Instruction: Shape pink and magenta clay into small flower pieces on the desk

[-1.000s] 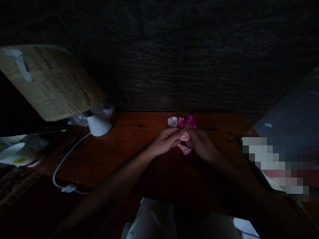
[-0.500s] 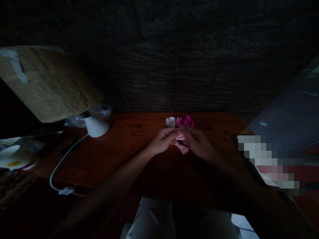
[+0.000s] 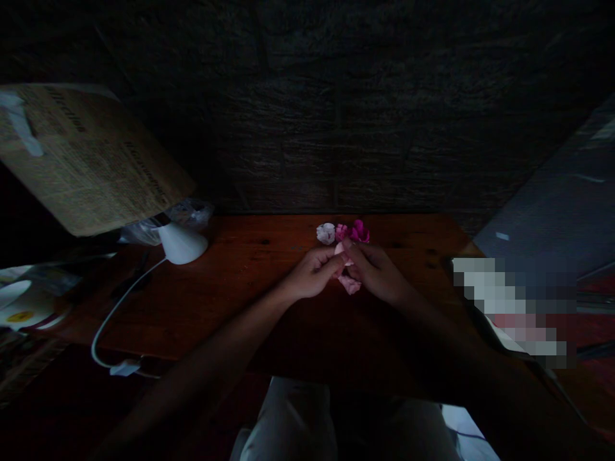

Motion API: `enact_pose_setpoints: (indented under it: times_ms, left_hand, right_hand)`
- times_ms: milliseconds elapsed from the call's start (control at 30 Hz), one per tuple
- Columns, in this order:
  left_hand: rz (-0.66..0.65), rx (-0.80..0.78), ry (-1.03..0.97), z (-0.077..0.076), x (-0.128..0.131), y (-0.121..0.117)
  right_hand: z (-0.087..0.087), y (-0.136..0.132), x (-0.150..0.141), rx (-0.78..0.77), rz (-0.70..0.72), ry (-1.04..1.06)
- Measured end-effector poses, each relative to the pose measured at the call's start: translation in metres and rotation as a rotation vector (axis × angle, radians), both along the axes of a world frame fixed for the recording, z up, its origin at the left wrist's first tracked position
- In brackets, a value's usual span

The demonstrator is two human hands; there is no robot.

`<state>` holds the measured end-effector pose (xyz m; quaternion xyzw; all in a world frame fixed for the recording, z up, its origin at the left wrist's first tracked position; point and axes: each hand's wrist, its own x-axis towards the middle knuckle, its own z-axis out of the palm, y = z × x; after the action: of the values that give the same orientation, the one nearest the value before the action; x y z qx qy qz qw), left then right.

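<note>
My left hand [image 3: 310, 274] and my right hand [image 3: 378, 270] meet over the table, thumbs close together. Both are closed on a pale pink, crinkled paper-like piece [image 3: 350, 284], whose lower end hangs out below the fingers. A lighter part of it shows between the thumbs, and the rest is hidden. Just beyond the fingertips lie a white flower [image 3: 325, 234], a small pink flower [image 3: 341, 231] and a magenta flower [image 3: 360, 230], in a row on the wooden table [image 3: 230, 301].
At left stands a lamp with a newsprint-patterned shade [image 3: 100, 160] and a white base [image 3: 182, 243]. Its cord [image 3: 103, 326] drops over the table edge. A white paper cup [image 3: 29, 307] lies at far left, and a blurred-out object [image 3: 509, 307] is at right. Behind rises a dark wall [image 3: 307, 128].
The whole view has shifted slightly, so things appear further left. My fingers have moved a little on the pale pink piece, and more of its light upper part shows between the thumbs.
</note>
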<state>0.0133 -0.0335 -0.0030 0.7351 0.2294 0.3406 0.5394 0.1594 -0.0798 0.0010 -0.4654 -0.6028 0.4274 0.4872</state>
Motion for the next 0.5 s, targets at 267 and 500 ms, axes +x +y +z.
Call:
enact_pose_setpoints:
  times_ms: [267, 500]
  left_hand:
    - [-0.176, -0.088, -0.072, 0.0024, 0.0020, -0.0035]
    - [-0.073, -0.171, -0.107, -0.0006, 0.0018, 0.0004]
  right_hand:
    - [-0.0024, 0.0009, 0.0041, -0.034, 0.088, 0.055]
    - [0.0011, -0.0010, -0.0025, 0.063, -0.070, 0.061]
